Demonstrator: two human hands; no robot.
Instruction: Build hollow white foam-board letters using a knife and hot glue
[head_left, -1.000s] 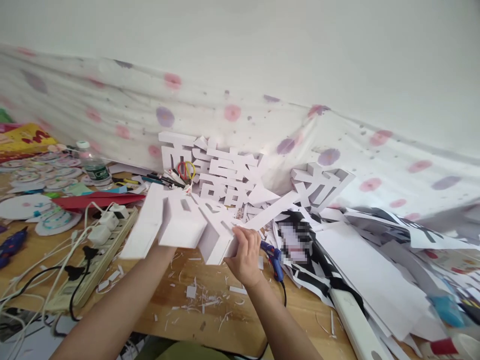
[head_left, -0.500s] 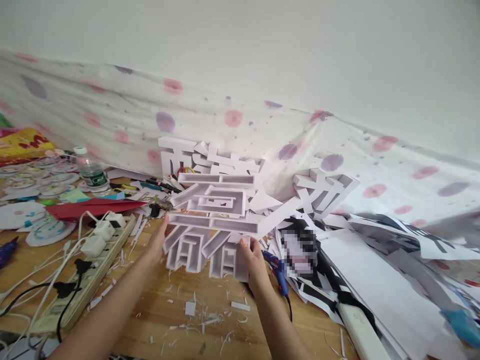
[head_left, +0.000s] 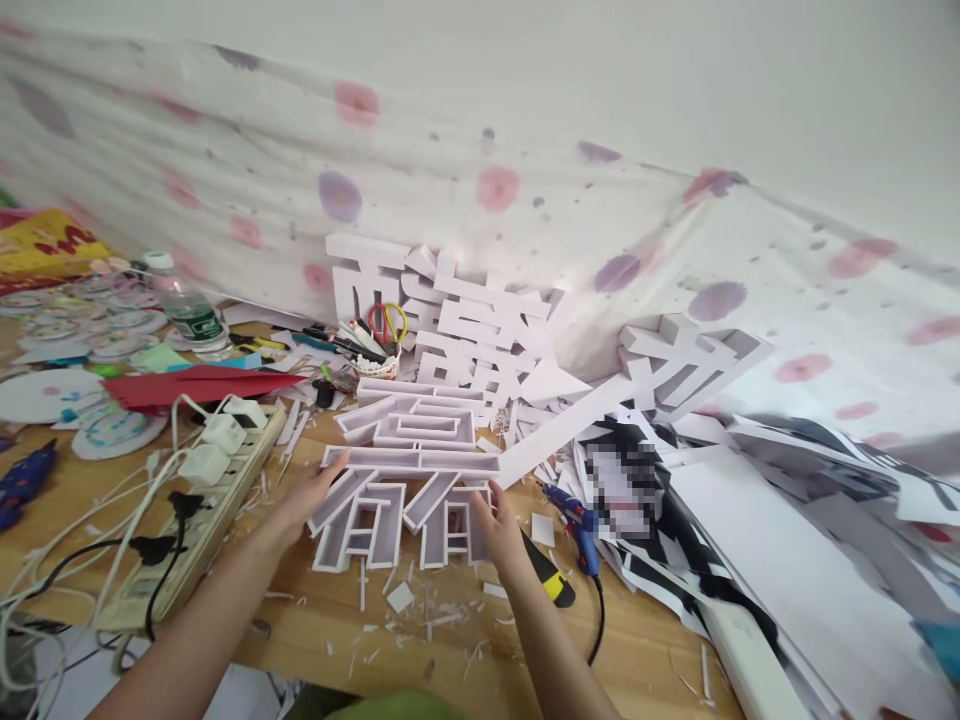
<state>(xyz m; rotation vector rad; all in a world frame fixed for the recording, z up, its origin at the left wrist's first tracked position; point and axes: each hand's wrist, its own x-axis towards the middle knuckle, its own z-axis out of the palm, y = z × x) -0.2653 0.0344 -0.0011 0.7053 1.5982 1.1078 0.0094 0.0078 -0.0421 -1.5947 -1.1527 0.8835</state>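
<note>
A large white openwork foam-board character, built of thin upright walls with hollow strokes, lies nearly flat, low at the wooden table. My left hand is at its left edge, thumb by the end of the long crossbar. My right hand holds the lower right edge, thumb over the wall and fingers along the outside. Both hands grip it from the sides; part of the fingers is hidden. Beside my right forearm lies a black and yellow cutter knife, and farther right a blue hot glue gun.
More white foam characters lean against the spotted sheet behind. A power strip with plugs and cables lies left, near a water bottle. Scissors stand in a small basket. White boards lie right, and scraps litter the front.
My hands have lowered the foam-board character from a raised, tilted pose to nearly flat on the table. The view has tipped down, and the basket and cutter knife now show.
</note>
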